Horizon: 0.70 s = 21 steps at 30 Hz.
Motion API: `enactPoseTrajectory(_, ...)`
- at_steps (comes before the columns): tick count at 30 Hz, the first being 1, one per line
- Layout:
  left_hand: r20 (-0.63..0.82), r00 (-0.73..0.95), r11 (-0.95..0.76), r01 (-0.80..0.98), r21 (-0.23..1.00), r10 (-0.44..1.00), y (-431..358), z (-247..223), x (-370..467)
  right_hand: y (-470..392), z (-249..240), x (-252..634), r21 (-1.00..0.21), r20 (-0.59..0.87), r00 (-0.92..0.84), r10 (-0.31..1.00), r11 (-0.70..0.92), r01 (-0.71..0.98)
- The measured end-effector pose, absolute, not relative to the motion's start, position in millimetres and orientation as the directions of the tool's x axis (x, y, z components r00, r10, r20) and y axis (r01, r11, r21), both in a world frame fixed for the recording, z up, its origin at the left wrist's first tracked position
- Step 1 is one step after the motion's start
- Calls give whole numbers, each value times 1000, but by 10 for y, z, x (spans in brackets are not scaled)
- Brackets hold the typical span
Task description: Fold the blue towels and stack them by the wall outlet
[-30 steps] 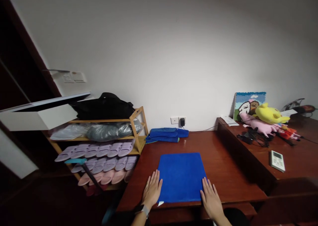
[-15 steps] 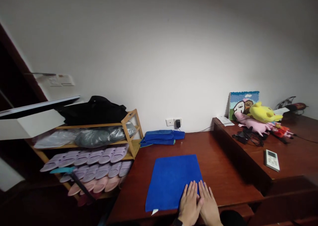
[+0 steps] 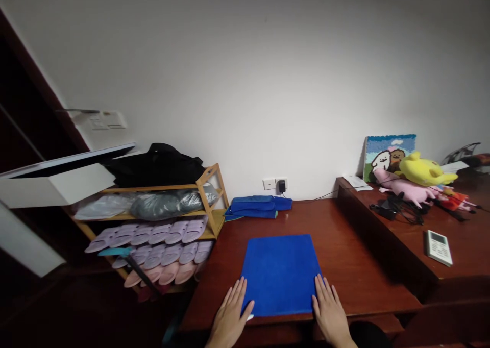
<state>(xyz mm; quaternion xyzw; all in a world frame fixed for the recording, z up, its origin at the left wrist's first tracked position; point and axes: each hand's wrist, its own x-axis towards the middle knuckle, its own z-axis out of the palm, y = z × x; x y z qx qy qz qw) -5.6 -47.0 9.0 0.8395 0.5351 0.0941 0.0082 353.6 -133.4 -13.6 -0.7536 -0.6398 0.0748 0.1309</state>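
Note:
A blue cloth (image 3: 281, 274) lies flat and spread out on the reddish-brown table (image 3: 363, 281), near its front edge. My left hand (image 3: 231, 312) rests at the cloth's lower left edge, fingers stretched out, with a small white tag (image 3: 250, 317) beside its thumb. At the lower right edge, my right hand (image 3: 329, 309) lies with its fingers extended, fingertips touching the cloth's side. Neither hand grips anything.
Folded blue cloths (image 3: 252, 206) lie at the table's back by the wall. On the left stands a wooden rack (image 3: 220, 197) with slippers and bags. A higher surface on the right holds plush toys (image 3: 421, 170) and a white remote (image 3: 438, 247).
My left hand has moved from beside my right hand across to the cloth's left edge. My right hand remains at the right edge. The view has shifted slightly.

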Motion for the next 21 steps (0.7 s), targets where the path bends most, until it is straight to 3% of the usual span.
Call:
enactPoseTrajectory(5,281,422,-459,885,82,862,-506,-34,-72,-1109,57,3624,-312,-2,229,973,-218,925)
enactPoseTrajectory(13,443,465,-512,859,-17,766,-463,-84,-95,62,598,3853,-311,-81,206,975,-221,924)
enactPoseTrajectory(21,466,468,-526,851,-7,751,-446,-104,-156,433,264,3860,-302,-93,174,980,-194,933)
